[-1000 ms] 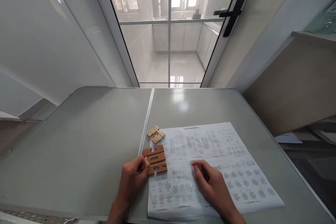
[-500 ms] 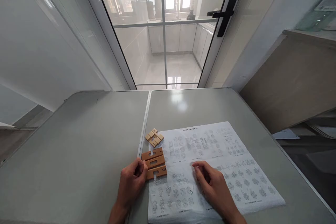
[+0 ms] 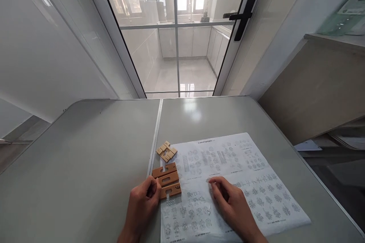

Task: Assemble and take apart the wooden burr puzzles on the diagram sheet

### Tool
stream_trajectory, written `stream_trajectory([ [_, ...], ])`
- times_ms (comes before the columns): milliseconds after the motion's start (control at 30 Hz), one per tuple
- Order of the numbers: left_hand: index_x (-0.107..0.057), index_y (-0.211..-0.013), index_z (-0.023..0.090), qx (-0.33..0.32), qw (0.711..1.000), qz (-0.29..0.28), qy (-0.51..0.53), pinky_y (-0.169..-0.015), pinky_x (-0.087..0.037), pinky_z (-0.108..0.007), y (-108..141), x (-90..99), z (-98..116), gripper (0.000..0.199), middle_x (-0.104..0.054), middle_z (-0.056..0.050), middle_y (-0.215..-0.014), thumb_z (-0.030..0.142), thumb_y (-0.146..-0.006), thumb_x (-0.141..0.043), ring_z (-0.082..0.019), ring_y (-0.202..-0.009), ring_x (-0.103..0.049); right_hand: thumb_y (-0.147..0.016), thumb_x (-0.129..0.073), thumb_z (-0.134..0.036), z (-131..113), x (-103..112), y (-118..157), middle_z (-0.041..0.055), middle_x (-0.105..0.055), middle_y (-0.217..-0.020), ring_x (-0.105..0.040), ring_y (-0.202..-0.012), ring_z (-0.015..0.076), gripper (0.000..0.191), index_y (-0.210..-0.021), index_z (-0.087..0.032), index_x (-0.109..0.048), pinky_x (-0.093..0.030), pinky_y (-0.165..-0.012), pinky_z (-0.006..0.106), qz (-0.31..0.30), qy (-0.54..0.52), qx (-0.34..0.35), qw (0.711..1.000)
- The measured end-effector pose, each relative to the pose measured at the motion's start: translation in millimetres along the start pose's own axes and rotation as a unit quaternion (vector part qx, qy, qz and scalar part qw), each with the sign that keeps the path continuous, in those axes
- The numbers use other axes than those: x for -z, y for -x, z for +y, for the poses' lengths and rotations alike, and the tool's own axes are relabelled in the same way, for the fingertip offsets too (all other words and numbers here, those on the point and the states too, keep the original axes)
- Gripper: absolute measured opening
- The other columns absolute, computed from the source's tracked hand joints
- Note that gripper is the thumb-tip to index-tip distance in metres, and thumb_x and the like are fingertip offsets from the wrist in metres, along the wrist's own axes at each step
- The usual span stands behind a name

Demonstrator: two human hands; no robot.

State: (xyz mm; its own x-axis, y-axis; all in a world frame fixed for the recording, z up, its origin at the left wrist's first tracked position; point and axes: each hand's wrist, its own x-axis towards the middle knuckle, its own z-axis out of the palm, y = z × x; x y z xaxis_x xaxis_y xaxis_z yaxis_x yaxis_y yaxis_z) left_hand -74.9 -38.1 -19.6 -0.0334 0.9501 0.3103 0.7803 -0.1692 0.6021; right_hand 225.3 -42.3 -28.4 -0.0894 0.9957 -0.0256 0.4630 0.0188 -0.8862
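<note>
Three brown slotted wooden puzzle pieces (image 3: 174, 177) lie side by side across the left edge of a printed paper sheet (image 3: 196, 176). My left hand (image 3: 145, 199) is closed with curled fingers, its fingertips against the left ends of the brown pieces; whether it grips anything is hidden. Just beyond them rests a cluster of small pale wooden pieces (image 3: 170, 153) at the sheet's upper left corner. On the middle of the sheet lies my right hand (image 3: 232, 201), thumb and fingers drawn together, with nothing visible between them. Rows of small diagrams cover the paper.
The grey table (image 3: 114, 152) has a pale seam (image 3: 156, 129) running away from me. Past its far edge stands a glazed door with a black handle (image 3: 243, 18). To the right are a brown panel (image 3: 310, 79) and a shelf holding a clear greenish container (image 3: 346, 15).
The view has shifted slightly. Both hands keep nearly the same pose, and the wooden pieces stay in the same arrangement.
</note>
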Motion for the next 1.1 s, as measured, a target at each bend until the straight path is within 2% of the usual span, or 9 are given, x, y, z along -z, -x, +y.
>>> stream_trajectory([
  [367, -0.04, -0.067, 0.022, 0.013, 1.0, -0.026, 0.012, -0.049, -0.035, -0.018, -1.5, -1.2, 0.8, 0.039, -0.038, 0.008, -0.058, 0.034, -0.101, -0.052, -0.009, -0.049, -0.034, -0.107, -0.051, -0.053, -0.2, -1.9, -0.5, 0.0003, -0.063, -0.067, -0.056, -0.057, 0.0169, 0.041, -0.1, -0.02, -0.075, -0.047, -0.056, 0.025, 0.014, -0.007, 0.004, 1.0],
  [767, -0.039, -0.067, 0.022, 0.003, 1.0, -0.024, 0.004, -0.049, -0.035, -0.019, -3.4, -1.7, 1.1, 0.04, -0.039, 0.008, -0.057, 0.037, -0.101, -0.053, -0.009, -0.048, -0.036, -0.108, -0.05, -0.052, 4.3, -2.7, -0.3, 0.0003, -0.063, -0.069, -0.057, -0.058, 0.0169, 0.04, -0.102, -0.02, -0.074, -0.046, -0.058, 0.026, 0.008, -0.007, 0.007, 1.0],
  [1100, -0.04, -0.067, 0.023, 0.006, 1.0, -0.028, 0.004, -0.05, -0.037, -0.02, -4.4, -0.1, 8.3, 0.04, -0.042, 0.007, -0.056, 0.039, -0.1, -0.053, -0.01, -0.047, -0.038, -0.107, -0.051, -0.051, -5.4, 0.5, -4.9, 0.0001, -0.061, -0.067, -0.056, -0.057, 0.0168, 0.04, -0.099, -0.019, -0.074, -0.046, -0.056, 0.026, 0.009, -0.003, 0.021, 1.0],
])
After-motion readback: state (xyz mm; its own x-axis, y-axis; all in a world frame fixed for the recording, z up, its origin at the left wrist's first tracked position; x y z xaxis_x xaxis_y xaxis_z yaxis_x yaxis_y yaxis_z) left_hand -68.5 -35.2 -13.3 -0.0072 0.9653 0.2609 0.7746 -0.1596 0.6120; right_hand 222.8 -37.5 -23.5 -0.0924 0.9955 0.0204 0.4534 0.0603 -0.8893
